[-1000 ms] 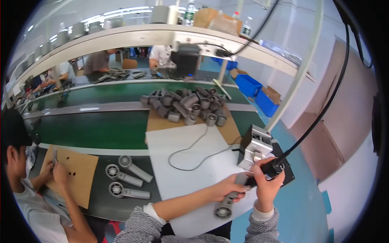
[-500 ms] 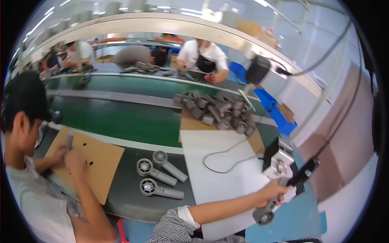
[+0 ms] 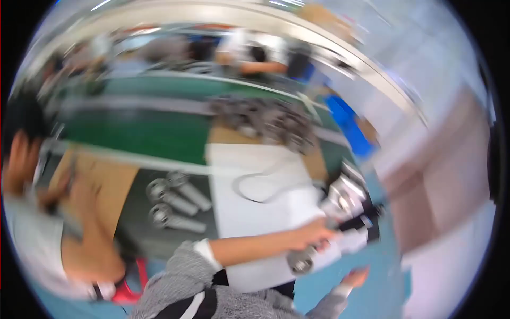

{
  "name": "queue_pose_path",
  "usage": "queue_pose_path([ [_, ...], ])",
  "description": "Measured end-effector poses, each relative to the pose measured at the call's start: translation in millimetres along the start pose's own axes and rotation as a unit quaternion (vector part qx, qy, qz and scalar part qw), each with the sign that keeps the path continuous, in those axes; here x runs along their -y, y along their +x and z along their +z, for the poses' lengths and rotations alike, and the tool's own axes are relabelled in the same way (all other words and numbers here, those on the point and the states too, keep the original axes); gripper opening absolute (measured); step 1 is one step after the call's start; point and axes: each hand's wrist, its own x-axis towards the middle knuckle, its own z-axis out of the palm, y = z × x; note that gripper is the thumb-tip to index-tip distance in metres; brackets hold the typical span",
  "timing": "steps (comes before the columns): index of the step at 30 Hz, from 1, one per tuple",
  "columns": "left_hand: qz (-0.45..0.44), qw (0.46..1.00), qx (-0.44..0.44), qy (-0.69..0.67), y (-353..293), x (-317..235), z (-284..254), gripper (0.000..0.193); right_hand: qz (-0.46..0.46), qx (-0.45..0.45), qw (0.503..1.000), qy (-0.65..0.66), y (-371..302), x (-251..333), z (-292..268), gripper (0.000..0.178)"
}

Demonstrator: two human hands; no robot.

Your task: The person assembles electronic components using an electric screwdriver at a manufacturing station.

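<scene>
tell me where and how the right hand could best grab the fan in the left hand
Probably by the fan's round head, coming from the near right side and closing around its rim. The head sticks out uncovered on the near side of the left hand, which hides much of the rest, and the right hand is on that near right side.

The handheld fan [image 3: 300,262] looked matt plastic, the boxy fixture [image 3: 341,199] glossy metal. The knitted cloth sleeve [image 3: 178,274] looked rough.

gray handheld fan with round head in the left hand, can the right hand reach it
Likely yes: the right hand is nearby, and nothing visible blocks its way to the fan, round head exposed.
</scene>
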Motion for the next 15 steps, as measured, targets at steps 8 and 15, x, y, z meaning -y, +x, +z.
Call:
queue_pose_path([
  [8, -0.071, 0.996, 0.045, -0.002, 8.4, 0.3, 35.0, 0.038, -0.126, 0.485, 0.848, 0.171, -149.8, 189.3, 112.8, 0.087],
  [15, -0.086, 0.995, 0.019, 0.039, 4.3, 5.2, 45.1, 0.056, -0.023, 0.486, 0.869, 0.089, -149.0, 198.0, 135.0, 0.036],
])
